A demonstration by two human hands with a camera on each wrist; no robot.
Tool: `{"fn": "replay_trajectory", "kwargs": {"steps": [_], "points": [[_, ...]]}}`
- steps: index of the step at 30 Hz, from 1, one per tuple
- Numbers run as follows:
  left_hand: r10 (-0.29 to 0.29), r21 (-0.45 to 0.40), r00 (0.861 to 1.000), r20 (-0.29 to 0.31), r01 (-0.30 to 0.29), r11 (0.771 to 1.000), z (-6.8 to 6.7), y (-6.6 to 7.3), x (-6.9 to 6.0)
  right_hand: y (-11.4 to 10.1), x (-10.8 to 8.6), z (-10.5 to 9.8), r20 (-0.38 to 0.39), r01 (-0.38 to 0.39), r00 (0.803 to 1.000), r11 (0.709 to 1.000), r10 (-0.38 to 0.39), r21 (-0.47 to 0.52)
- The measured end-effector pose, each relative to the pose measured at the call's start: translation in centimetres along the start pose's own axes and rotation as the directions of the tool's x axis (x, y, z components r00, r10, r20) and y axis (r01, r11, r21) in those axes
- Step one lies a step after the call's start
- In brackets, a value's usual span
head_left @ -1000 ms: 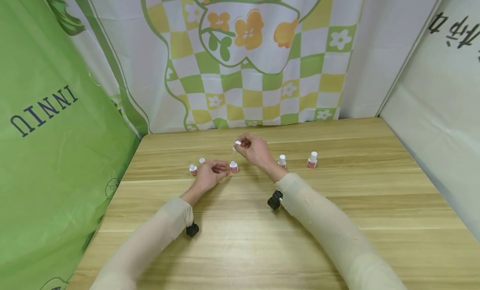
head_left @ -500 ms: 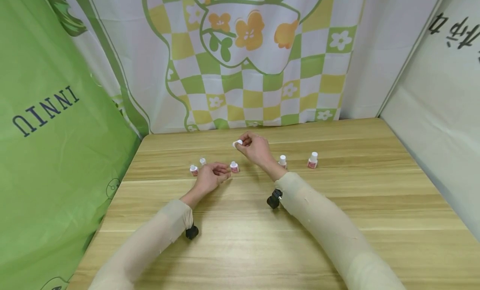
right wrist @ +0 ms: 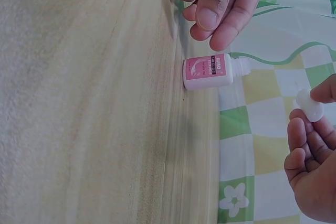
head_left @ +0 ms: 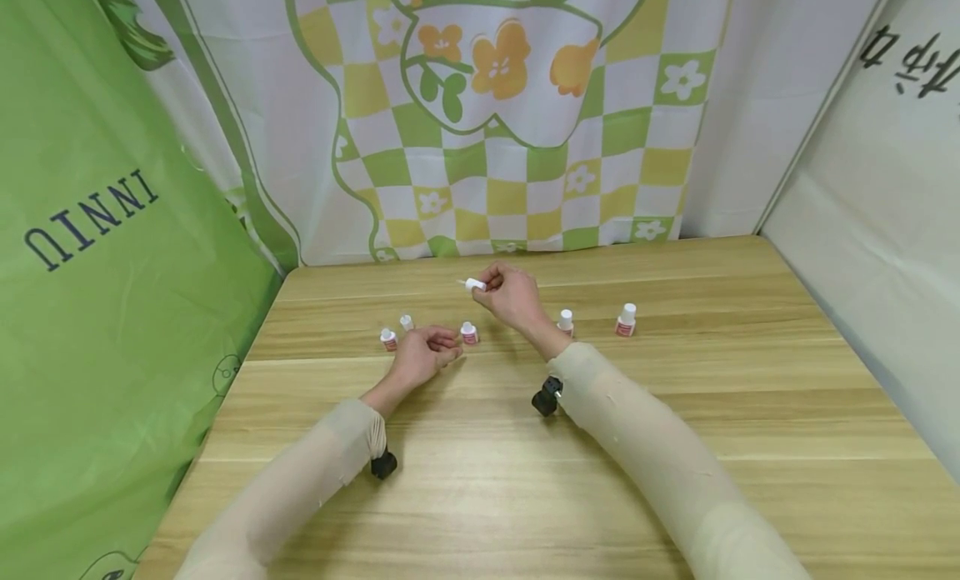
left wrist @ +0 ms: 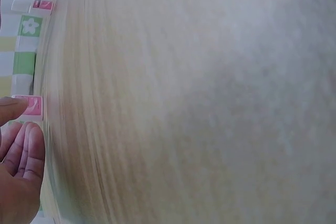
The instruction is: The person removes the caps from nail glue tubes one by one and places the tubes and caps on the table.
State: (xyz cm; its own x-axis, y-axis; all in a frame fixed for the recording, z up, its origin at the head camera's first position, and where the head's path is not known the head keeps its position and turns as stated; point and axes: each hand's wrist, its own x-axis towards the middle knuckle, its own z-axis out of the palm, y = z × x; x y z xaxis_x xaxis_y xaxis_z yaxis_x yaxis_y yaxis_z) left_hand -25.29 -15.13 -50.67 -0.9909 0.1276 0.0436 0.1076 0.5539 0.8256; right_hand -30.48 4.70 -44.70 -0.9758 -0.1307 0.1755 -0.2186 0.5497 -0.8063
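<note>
An uncapped small bottle with a pink label stands upright on the table. Just left of it is the left hand, its fingers loosely bent with nothing gripped; in the right wrist view a gap shows between fingers and bottle. Above and behind the bottle, the right hand pinches a white cap between thumb and fingers. A thin tip on the cap points left in the head view.
Two small bottles stand left, the second partly behind the left hand. Two capped bottles stand right, the nearer partly behind the right wrist. A patterned cloth hangs behind the wooden table.
The cap in the right hand has tilted from tip down to lying sideways, its tip now pointing left. The left hand has drawn slightly down from the bottle.
</note>
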Motion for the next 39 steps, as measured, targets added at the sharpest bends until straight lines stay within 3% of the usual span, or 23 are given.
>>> {"fn": "replay_trajectory", "kwargs": {"steps": [11, 24, 39], "points": [[0.037, -0.005, 0.999, -0.001, -0.037, 0.999, 0.00, 0.31, -0.20, 0.03, 0.02, 0.00, 0.019, 0.020, 1.000, 1.000, -0.020, -0.020], [0.032, 0.007, 0.999, 0.007, -0.032, 0.999, 0.13, 0.27, -0.31, 0.20, -0.01, 0.28, 0.060, 0.005, 0.998, 0.999, -0.002, -0.043], [0.021, 0.010, 1.000, 0.009, -0.021, 1.000, 0.13, 0.28, -0.44, 0.47, 0.24, 0.71, 0.042, 0.044, 0.998, 0.996, -0.040, -0.077]]}}
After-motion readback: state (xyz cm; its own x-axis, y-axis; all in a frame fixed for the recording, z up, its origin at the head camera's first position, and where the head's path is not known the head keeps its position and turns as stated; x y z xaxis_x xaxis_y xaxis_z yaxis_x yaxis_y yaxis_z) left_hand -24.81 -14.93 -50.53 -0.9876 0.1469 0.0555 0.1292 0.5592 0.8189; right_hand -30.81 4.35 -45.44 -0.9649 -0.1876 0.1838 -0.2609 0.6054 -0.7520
